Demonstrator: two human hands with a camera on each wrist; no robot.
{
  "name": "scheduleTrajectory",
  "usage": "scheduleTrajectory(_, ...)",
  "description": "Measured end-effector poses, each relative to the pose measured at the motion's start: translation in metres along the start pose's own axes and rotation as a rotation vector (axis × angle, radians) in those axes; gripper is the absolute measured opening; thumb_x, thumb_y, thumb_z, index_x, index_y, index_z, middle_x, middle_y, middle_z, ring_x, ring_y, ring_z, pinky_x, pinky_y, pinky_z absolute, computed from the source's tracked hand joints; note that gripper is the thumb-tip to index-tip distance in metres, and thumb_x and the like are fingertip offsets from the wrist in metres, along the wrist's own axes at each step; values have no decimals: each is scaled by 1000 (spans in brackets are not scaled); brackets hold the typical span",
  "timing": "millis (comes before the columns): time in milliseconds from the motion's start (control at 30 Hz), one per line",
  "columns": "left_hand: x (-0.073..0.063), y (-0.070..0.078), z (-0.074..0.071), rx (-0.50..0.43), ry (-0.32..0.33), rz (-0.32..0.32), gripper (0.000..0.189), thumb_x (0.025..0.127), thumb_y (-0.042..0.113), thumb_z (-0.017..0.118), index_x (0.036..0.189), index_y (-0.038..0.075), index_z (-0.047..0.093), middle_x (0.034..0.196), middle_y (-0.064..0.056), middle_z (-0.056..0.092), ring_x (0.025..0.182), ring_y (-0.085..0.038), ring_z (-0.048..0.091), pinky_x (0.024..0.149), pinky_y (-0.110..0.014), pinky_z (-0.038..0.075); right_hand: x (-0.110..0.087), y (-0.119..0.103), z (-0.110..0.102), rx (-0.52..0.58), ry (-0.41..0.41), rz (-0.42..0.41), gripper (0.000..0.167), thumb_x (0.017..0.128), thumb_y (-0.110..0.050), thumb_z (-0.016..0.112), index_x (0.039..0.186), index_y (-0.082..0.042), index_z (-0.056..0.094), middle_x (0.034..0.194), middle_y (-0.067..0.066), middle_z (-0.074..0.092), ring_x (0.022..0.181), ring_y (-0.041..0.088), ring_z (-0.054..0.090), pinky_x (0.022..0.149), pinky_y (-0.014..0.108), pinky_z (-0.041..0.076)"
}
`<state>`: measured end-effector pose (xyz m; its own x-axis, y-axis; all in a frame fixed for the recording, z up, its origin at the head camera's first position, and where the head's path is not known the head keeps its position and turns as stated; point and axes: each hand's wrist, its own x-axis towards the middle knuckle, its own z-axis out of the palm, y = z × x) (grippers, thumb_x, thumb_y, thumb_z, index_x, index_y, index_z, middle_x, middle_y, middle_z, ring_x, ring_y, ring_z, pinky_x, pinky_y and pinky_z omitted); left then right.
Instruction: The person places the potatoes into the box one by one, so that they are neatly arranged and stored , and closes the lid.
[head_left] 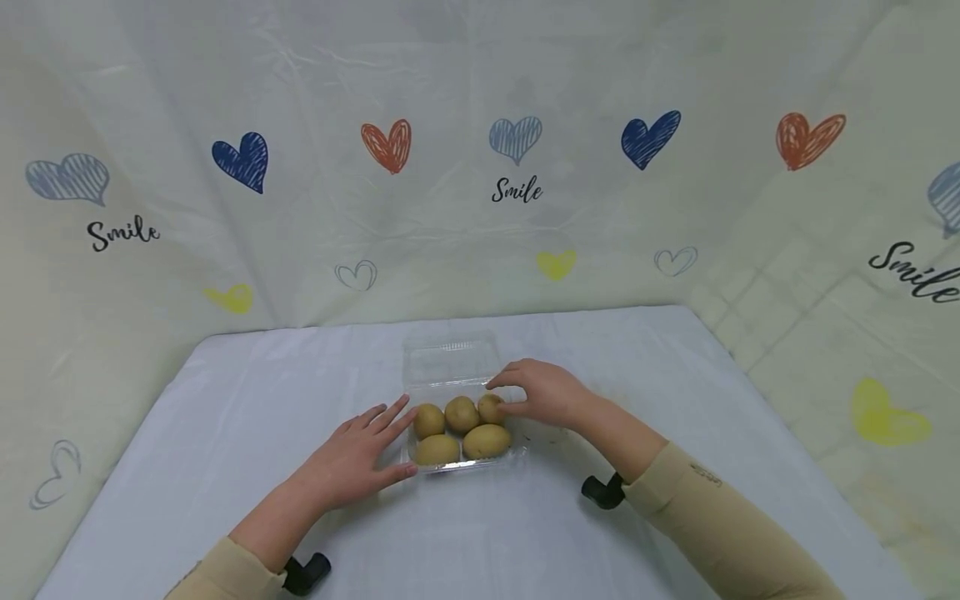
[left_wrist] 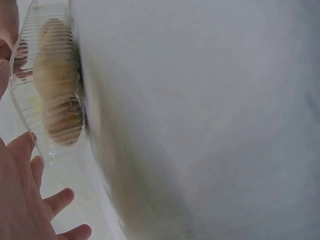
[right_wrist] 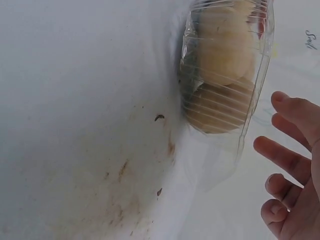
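A clear plastic clamshell box (head_left: 474,468) stands on the table with several potatoes (head_left: 487,442) inside. Its lid (head_left: 450,360) is folded back, away from the person. At the box's left side is my left hand (head_left: 348,462), fingers spread and straight; the fingertips come up to the rim in the left wrist view, where contact is hard to judge. My right hand (head_left: 543,390) hovers by the back right corner, its fingers loosely bent. In the right wrist view that hand (right_wrist: 300,170) is beside the box wall (right_wrist: 190,55), holding nothing.
A white cloth (head_left: 600,533) covers the table. Brown dirt smears (right_wrist: 122,170) and crumbs mark it to the right of the box. Behind the table hangs a pale sheet (head_left: 450,50) printed with hearts. Black wrist mounts (head_left: 602,492) stick out below both forearms.
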<state>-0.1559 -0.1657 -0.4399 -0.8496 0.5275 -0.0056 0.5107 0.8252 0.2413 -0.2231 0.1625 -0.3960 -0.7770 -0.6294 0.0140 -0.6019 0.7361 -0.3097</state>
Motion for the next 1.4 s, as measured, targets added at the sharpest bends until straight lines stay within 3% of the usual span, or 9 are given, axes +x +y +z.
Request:
scheduleTrajectory(167, 1, -1, 1, 1, -5, -5, 84, 91, 72, 48, 158, 28, 26, 165, 6, 15, 146, -30, 28, 111, -58, 29, -5, 4, -1, 52, 8, 50, 37, 93, -34, 70, 125, -17, 70, 125, 0, 66, 122, 23, 57, 101, 43, 46)
scheduleTrajectory(600, 3, -4, 2, -17, -25, -17, 83, 92, 72, 47, 159, 30, 23, 166, 6, 10, 147, -30, 25, 111, -58, 31, -4, 18, 1, 65, 22, 133, 43, 95, -42, 65, 131, -19, 66, 127, 0, 65, 124, 23, 56, 103, 45, 45)
scheduleTrajectory(767, 5, -7, 2, -34, -4, -17, 79, 95, 64, 49, 159, 25, 25, 166, 2, 12, 146, -33, 27, 110, -59, 32, 0, 26, 5, 61, 31, 160, 44, 95, -42, 66, 132, -19, 65, 125, 1, 66, 122, 22, 57, 102, 44, 45)
scheduleTrajectory(1033, 15, -17, -1, -55, 33, -25, 77, 97, 66, 42, 159, 22, 25, 165, -3, 19, 144, -38, 30, 109, -60, 33, 3, 37, 7, 65, 16, 205, 47, 95, -41, 65, 133, -14, 64, 120, 4, 66, 119, 26, 58, 99, 46, 47)
scheduleTrajectory(1400, 36, -33, -2, -120, -5, -126, 78, 100, 60, 43, 158, 11, 25, 161, -13, 28, 144, -40, 29, 111, -59, 30, 11, 46, 14, 126, -12, 254, 54, 96, -48, 62, 135, -12, 62, 121, 4, 66, 121, 28, 56, 100, 47, 46)
